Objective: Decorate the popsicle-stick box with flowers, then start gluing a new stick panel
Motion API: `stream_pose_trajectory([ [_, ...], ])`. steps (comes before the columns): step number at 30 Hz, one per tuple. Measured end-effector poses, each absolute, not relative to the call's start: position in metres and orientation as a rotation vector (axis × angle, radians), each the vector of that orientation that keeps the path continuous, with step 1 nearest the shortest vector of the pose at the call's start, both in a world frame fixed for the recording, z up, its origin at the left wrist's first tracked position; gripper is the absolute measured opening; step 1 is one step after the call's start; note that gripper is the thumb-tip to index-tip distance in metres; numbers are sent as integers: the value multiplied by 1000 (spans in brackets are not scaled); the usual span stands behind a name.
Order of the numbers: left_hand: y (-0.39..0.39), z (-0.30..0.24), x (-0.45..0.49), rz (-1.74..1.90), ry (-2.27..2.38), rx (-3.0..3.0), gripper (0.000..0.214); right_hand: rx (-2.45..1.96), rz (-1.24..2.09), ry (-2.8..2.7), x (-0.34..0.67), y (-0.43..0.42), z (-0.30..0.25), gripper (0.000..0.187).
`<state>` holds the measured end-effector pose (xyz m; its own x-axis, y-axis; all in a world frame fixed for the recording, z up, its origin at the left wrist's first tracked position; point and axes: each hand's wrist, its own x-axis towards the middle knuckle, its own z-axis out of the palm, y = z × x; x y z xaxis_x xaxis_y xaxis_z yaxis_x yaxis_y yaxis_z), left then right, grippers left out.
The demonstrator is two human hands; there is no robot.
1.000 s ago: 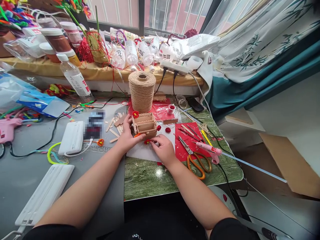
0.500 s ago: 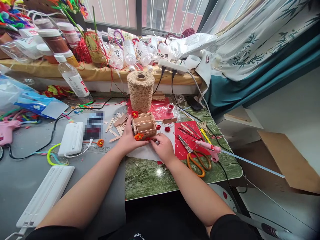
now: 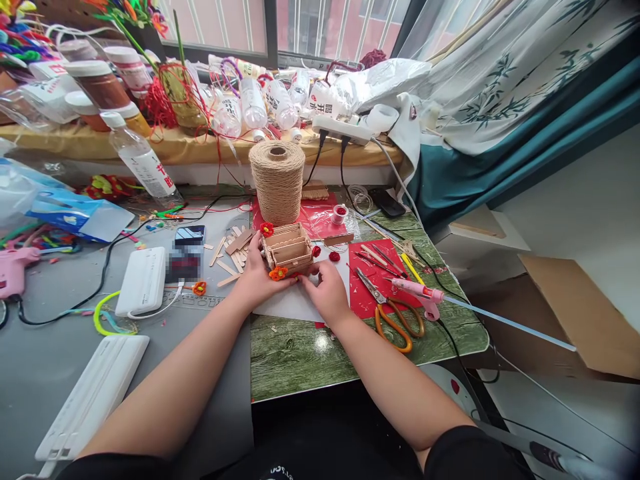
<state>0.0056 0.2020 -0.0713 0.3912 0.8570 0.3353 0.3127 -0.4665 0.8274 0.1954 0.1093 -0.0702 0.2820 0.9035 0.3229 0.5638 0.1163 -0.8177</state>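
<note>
A small box of wooden craft sticks point(image 3: 290, 248) stands on white paper point(image 3: 290, 303) in the middle of the table. A red flower point(image 3: 267, 229) sits on its far left corner and an orange flower point(image 3: 277, 273) on its near left corner. My left hand point(image 3: 255, 275) grips the box's left side. My right hand point(image 3: 325, 288) presses its fingertips against the box's lower front edge; what is under them is hidden. Two more red flowers point(image 3: 334, 256) lie just right of the box.
A large twine spool point(image 3: 278, 180) stands behind the box. Orange-handled scissors point(image 3: 393, 313), a pink glue gun point(image 3: 417, 293) and thin tools lie on red paper to the right. Loose sticks point(image 3: 233, 250), a white power bank point(image 3: 143, 281), cables and bottles crowd the left and back.
The small red flower that my right hand held on the paper has moved up to the box's front edge. The orange flower now shows on the near left corner. My right hand has shifted up.
</note>
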Motion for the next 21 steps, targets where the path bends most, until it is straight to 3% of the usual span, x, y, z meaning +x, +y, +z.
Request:
stream_pose_trajectory([
  [5, 203, -70, 8, 994, 970, 1959, 139, -1572, 295, -1357, 195, 109, -74, 43],
  [9, 204, -70, 9, 985, 957, 1974, 140, -1553, 365, -1334, 196, 110, -77, 59],
  [21, 201, -64, 3, 953, 1029, 2040, 135, -1470, 529, -1296, 195, 108, -74, 53],
])
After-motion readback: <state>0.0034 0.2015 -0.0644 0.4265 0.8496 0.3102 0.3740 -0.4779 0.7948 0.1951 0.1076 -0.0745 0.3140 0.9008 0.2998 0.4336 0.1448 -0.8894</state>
